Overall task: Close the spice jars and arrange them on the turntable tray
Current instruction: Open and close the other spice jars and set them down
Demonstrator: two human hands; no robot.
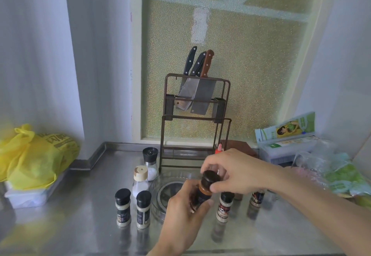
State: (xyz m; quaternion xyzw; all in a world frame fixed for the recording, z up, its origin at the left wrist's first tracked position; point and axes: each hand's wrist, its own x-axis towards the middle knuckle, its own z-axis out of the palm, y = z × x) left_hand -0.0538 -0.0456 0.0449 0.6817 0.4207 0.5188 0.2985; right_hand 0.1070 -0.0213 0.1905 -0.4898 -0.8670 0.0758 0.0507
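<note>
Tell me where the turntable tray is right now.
The clear turntable tray sits mid-counter in the head view, just before the knife rack, partly hidden behind both hands.

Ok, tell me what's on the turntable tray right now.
The visible part of the clear turntable tray holds no jars; its ringed centre shows bare. Both hands and the brown-spice jar they hold above it cover its right and near side, so that part cannot be checked.

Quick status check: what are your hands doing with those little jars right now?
Left hand grips spice jar; right hand on its black cap. Turntable tray holds no jars. Other jars ring it, none blocking.
</note>
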